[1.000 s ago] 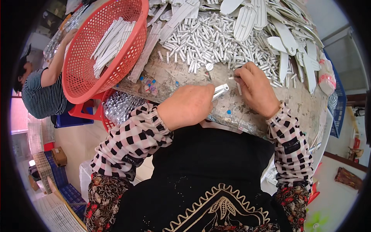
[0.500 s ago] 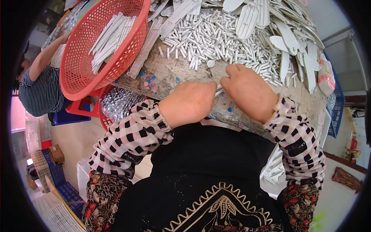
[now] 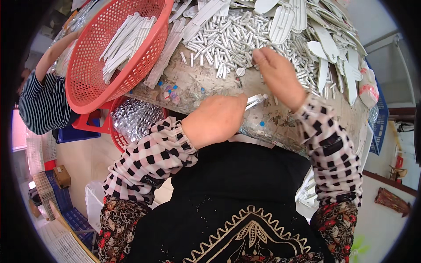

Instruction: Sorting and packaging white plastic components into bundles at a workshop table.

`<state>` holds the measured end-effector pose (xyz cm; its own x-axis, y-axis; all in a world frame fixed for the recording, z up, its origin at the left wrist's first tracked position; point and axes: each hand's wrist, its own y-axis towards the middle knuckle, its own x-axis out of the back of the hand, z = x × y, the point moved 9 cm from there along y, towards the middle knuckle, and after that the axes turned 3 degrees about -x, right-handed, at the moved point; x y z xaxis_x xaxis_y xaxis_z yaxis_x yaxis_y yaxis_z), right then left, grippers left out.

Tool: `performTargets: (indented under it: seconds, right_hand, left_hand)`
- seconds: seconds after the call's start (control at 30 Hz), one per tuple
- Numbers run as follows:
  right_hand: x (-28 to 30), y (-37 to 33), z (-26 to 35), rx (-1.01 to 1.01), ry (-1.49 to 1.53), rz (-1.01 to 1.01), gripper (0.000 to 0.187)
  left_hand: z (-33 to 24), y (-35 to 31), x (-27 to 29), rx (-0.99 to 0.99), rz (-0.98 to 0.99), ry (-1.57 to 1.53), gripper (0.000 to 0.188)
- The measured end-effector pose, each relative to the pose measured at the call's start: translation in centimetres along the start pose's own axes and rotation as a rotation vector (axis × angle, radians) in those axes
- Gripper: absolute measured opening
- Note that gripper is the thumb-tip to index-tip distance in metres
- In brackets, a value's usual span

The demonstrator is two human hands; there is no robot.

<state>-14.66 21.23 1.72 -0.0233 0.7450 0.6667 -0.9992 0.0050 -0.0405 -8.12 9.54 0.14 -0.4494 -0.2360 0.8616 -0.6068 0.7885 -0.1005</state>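
My left hand [image 3: 215, 120] is closed round a white plastic piece [image 3: 254, 101], whose narrow end sticks out past the fingertips over the table's near edge. Most of that piece is hidden in the fist. At the near side of a heap of small white plastic pins with silvery parts [image 3: 232, 41], my right hand [image 3: 280, 76] has its fingers drawn together. Whatever they may grip is too small or covered to tell. A small round white piece [image 3: 240, 72] lies on the table left of the right hand.
A red perforated basket [image 3: 94, 98] with long white strips stands at the left, above another red basket [image 3: 118, 142] of shiny silvery parts. Flat white plastic pieces [image 3: 322, 41] are stacked at the far right. Someone in a striped shirt [image 3: 46, 105] is beyond the basket.
My right hand has moved away from the left, up to the pin heap. The end of the white piece in my left hand now shows. The left hand has hardly moved.
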Motion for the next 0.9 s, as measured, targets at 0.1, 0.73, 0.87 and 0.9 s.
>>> performTargets:
  seconds: [0.1,0.73,0.87,0.9]
  right_hand:
    - [-2.2,-1.7,1.2,0.074,-0.331,-0.097,0.032]
    - [-2.1,-20.8,-4.1,-0.352,1.115,0.204,0.042]
    - [2.7,-25.9,-7.9,-0.449,0.788,-0.192,0.033]
    - [3.9,-27.4,-8.7,-0.498,0.737,-0.270,0.033]
  left_hand:
    - [-0.5,-0.5,0.4,-0.105,-0.107,0.017,0.014]
    - [-7.9,3.2,-4.5,0.075,0.096,-1.779,0.037]
    - [-13.6,5.7,-9.2,0.119,0.283,-1.882,0.038]
    - [-14.8,5.9,-10.3,0.132,0.329,-1.859,0.038]
